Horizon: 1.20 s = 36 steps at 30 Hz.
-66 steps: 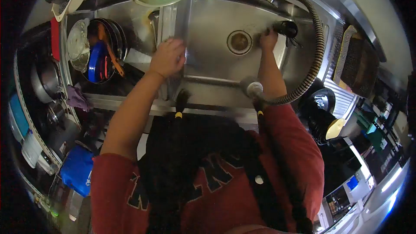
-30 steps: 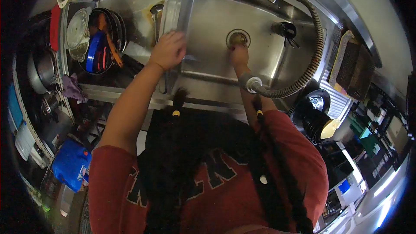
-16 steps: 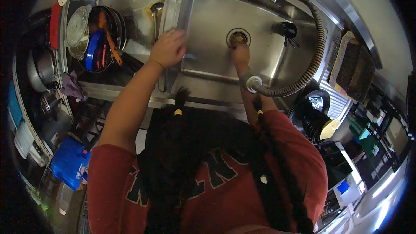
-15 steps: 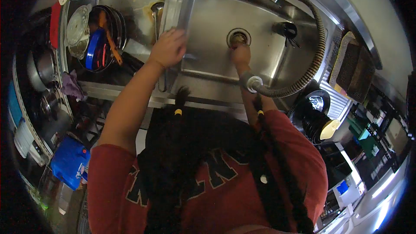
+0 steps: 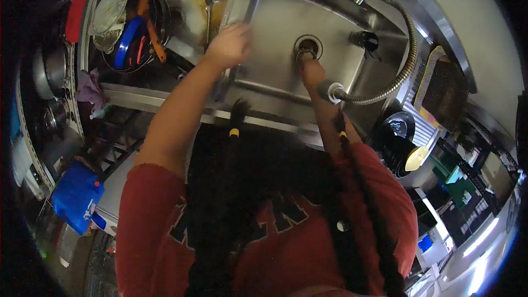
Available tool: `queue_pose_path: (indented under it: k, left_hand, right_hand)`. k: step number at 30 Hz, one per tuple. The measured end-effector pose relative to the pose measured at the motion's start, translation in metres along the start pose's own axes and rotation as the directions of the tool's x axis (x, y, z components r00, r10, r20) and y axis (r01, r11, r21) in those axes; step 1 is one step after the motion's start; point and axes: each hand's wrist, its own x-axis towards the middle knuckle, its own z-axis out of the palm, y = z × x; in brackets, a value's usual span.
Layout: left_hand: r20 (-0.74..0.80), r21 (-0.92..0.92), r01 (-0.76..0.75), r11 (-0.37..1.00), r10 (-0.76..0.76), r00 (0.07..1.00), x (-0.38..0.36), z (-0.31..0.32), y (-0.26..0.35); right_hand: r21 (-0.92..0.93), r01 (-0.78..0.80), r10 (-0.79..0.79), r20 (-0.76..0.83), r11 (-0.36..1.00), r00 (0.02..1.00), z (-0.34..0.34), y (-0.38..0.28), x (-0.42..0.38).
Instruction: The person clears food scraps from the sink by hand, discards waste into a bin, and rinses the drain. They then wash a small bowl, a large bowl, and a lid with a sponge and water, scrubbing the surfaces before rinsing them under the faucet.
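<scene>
My right hand (image 5: 312, 69) reaches down to the drain hole (image 5: 309, 44) of the right sink basin (image 5: 269, 38). Its fingers are closed on a small round drain strainer (image 5: 303, 54), whose thin rim shows at the fingertips; the fingers partly hide it. My left hand (image 5: 231, 45) is over the divider (image 5: 237, 8) between the two basins. Its fingers are loosely bent, a little blurred, and nothing shows in them. A ladle-like metal utensil (image 5: 208, 16) lies just left of that hand.
Pans (image 5: 159, 14) and a blue-rimmed item (image 5: 129, 41) fill the left basin. A flexible spray hose (image 5: 410, 49) curves over my right forearm, its head (image 5: 331, 91) close to the wrist. A black object (image 5: 364, 39) sits in the basin's right side. Black bowls (image 5: 396, 143) stand at right.
The view has shifted, so the sink sits slightly right and higher. My right hand has drawn a little back from the drain hole, with the strainer rim now showing. My left hand stays by the divider.
</scene>
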Motion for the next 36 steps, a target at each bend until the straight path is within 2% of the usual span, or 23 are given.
queue_pose_path:
  k: [2, 3, 4, 5, 6, 7, 8, 10, 12, 14, 16, 17, 18, 20, 22, 23, 24, 25, 27, 29, 32, 33, 36]
  left_hand:
    - [0.123, -0.078, 0.032, 0.996, -0.022, 0.992, 0.0, -0.007, 0.001]
    - [0.142, 0.018, 0.042, 0.999, -0.044, 0.989, -0.002, -0.01, 0.008]
    - [0.125, 0.031, 0.033, 0.999, -0.037, 0.992, -0.004, -0.016, 0.012]
    - [0.076, -0.004, 0.028, 1.0, -0.027, 0.997, -0.009, -0.021, 0.016]
    - [0.027, -0.044, 0.023, 0.999, -0.022, 0.999, -0.017, -0.028, 0.019]
    - [0.005, -0.1, 0.056, 0.993, -0.056, 0.998, -0.029, -0.04, 0.028]
    - [-0.012, -0.101, 0.058, 0.993, -0.059, 0.998, -0.049, -0.052, 0.038]
    - [0.066, -0.149, 0.098, 0.984, -0.089, 0.994, -0.098, -0.092, 0.053]
    - [-0.114, -0.231, 0.1, 0.968, -0.13, 0.985, -0.178, -0.122, 0.057]
    - [-0.197, -0.304, 0.213, 0.929, -0.28, 0.94, -0.266, -0.163, 0.06]
    - [-0.204, -0.259, 0.371, 0.892, -0.426, 0.882, -0.359, -0.202, 0.063]
    - [-0.212, -0.235, 0.46, 0.856, -0.507, 0.835, -0.41, -0.217, 0.065]
    - [-0.225, -0.213, 0.544, 0.812, -0.582, 0.781, -0.46, -0.233, 0.067]
    - [-0.233, -0.217, 0.697, 0.684, -0.729, 0.643, -0.554, -0.266, 0.075]
    - [-0.296, -0.202, 0.795, 0.572, -0.81, 0.507, -0.635, -0.286, 0.086]
    - [-0.3, -0.199, 0.801, 0.565, -0.813, 0.499, -0.67, -0.294, 0.087]
    - [-0.295, -0.208, 0.832, 0.515, -0.844, 0.449, -0.699, -0.303, 0.088]
    - [-0.29, -0.216, 0.857, 0.468, -0.869, 0.401, -0.717, -0.311, 0.083]
    - [-0.286, -0.222, 0.862, 0.456, -0.875, 0.39, -0.738, -0.324, 0.06]
    - [-0.265, -0.232, 0.869, 0.438, -0.888, 0.376, -0.746, -0.339, 0.037]
    - [-0.214, -0.262, 0.835, 0.483, -0.873, 0.438, -0.718, -0.358, -0.019]
    - [-0.212, -0.328, 0.799, 0.503, -0.864, 0.457, -0.707, -0.361, -0.04]
    - [-0.198, -0.412, 0.732, 0.542, -0.838, 0.509, -0.682, -0.366, -0.1]
  right_hand:
    - [0.153, -0.007, 0.008, -0.007, 0.988, 1.0, -0.001, -0.009, -0.015]
    - [0.23, -0.008, 0.012, -0.013, 0.973, 1.0, 0.0, -0.014, -0.023]
    - [0.226, 0.008, 0.0, -0.033, 0.974, 0.999, -0.014, -0.027, -0.028]
    - [-0.027, 0.145, -0.147, -0.057, 0.989, 0.988, -0.036, -0.043, -0.039]
    - [-0.284, 0.265, -0.287, -0.04, 0.922, 0.957, -0.052, -0.054, -0.047]
    - [-0.531, 0.387, -0.481, -0.045, 0.754, 0.875, -0.06, -0.058, -0.055]
    - [-0.542, 0.393, -0.491, -0.042, 0.743, 0.87, -0.065, -0.064, -0.064]
    - [-0.191, 0.129, -0.137, -0.027, 0.973, 0.99, -0.104, -0.126, -0.082]
    - [-0.11, 0.103, -0.108, -0.044, 0.989, 0.993, -0.1, -0.138, -0.09]
    - [-0.208, 0.038, -0.038, 0.002, 0.977, 0.999, -0.125, -0.189, -0.103]
    - [-0.275, -0.092, 0.067, -0.099, 0.957, 0.993, -0.134, -0.23, -0.11]
    - [-0.249, -0.049, 0.007, -0.165, 0.967, 0.986, -0.143, -0.249, -0.116]
    - [-0.223, -0.004, -0.05, -0.234, 0.975, 0.971, -0.152, -0.269, -0.119]
    - [-0.278, -0.135, 0.065, -0.249, 0.951, 0.966, -0.166, -0.314, -0.116]
    - [-0.155, -0.207, 0.151, -0.312, 0.966, 0.938, -0.169, -0.341, -0.098]
    - [-0.249, -0.133, 0.045, -0.332, 0.959, 0.942, -0.172, -0.365, -0.097]
    - [-0.247, -0.131, 0.044, -0.327, 0.96, 0.944, -0.173, -0.387, -0.094]
    - [-0.231, -0.154, 0.068, -0.34, 0.961, 0.938, -0.172, -0.409, -0.085]
    - [-0.208, -0.176, 0.092, -0.361, 0.962, 0.928, -0.16, -0.438, -0.058]
    - [-0.177, 0.004, -0.08, -0.421, 0.984, 0.903, -0.13, -0.445, -0.035]
    - [-0.252, 0.006, -0.112, -0.41, 0.968, 0.905, -0.093, -0.464, -0.012]
    - [-0.288, -0.012, -0.11, -0.404, 0.957, 0.908, -0.082, -0.463, -0.004]
    - [-0.306, -0.107, -0.018, -0.378, 0.946, 0.926, -0.036, -0.43, 0.032]
